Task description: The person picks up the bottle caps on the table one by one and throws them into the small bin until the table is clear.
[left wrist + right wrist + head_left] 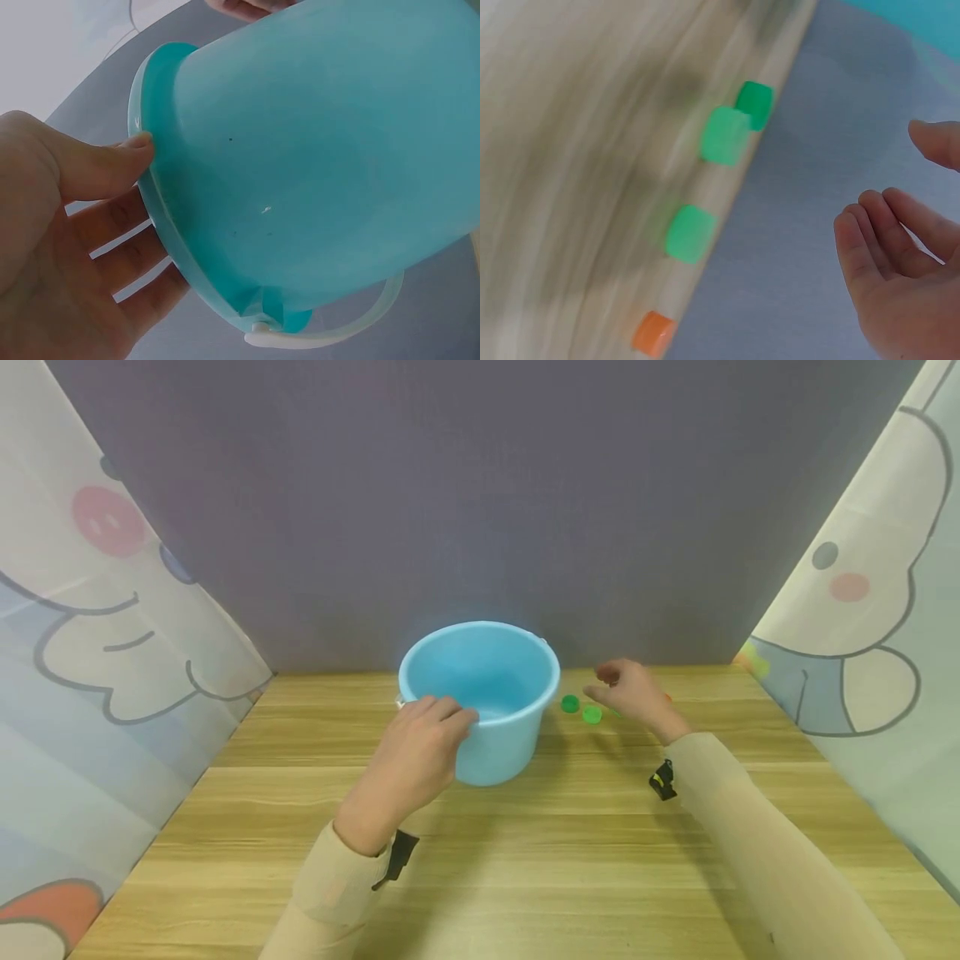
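Note:
A light blue plastic bucket (498,752) stands upright on the wooden table. My left hand (420,743) grips its near-left rim; in the left wrist view the thumb (112,165) presses on the outside of the rim while the fingers pass behind it. To the right of the bucket, my right hand (633,693) hovers with loosely bent fingers and nothing held. Near it on the table lie small round bottle caps: a dark green cap (570,703), a light green cap (592,715), another light green cap (690,234) and an orange cap (653,334).
The bucket's white handle (337,330) hangs down at its side. A dark grey panel (480,510) rises behind the table (525,877). Cartoon-printed curtains (862,635) flank both sides. Black straps (663,780) show at both wrists.

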### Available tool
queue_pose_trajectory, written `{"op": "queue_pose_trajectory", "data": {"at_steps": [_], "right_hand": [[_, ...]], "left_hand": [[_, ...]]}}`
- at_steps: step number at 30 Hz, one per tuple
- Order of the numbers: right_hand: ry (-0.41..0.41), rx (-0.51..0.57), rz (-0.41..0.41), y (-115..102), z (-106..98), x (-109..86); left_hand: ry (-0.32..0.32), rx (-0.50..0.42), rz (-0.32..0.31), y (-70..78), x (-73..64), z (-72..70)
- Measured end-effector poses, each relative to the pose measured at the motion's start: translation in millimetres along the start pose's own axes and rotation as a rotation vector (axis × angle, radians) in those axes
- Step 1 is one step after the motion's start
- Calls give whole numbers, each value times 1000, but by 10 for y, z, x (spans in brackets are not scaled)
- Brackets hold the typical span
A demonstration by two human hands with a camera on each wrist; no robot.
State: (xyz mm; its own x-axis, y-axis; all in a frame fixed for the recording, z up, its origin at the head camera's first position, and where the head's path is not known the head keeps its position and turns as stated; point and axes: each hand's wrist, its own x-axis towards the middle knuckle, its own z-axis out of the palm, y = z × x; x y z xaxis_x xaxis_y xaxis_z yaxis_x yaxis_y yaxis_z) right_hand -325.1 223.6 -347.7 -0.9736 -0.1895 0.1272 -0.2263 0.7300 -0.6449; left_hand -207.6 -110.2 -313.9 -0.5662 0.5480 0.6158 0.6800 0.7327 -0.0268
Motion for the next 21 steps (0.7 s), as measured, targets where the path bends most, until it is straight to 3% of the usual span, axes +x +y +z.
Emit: {"op": "queue_pose_trajectory", "data": {"at_steps": [8,12,21], "right_hand": [[-73,-44,12,176,84,105],[-104,-115,20,254,127,145],[-197,-187,81,292,216,144]], "left_hand": [[-1,-3,4,6,8,-2],[-10,-6,2,12,18,-9],[-4,-4,4,7,16,4]]}}
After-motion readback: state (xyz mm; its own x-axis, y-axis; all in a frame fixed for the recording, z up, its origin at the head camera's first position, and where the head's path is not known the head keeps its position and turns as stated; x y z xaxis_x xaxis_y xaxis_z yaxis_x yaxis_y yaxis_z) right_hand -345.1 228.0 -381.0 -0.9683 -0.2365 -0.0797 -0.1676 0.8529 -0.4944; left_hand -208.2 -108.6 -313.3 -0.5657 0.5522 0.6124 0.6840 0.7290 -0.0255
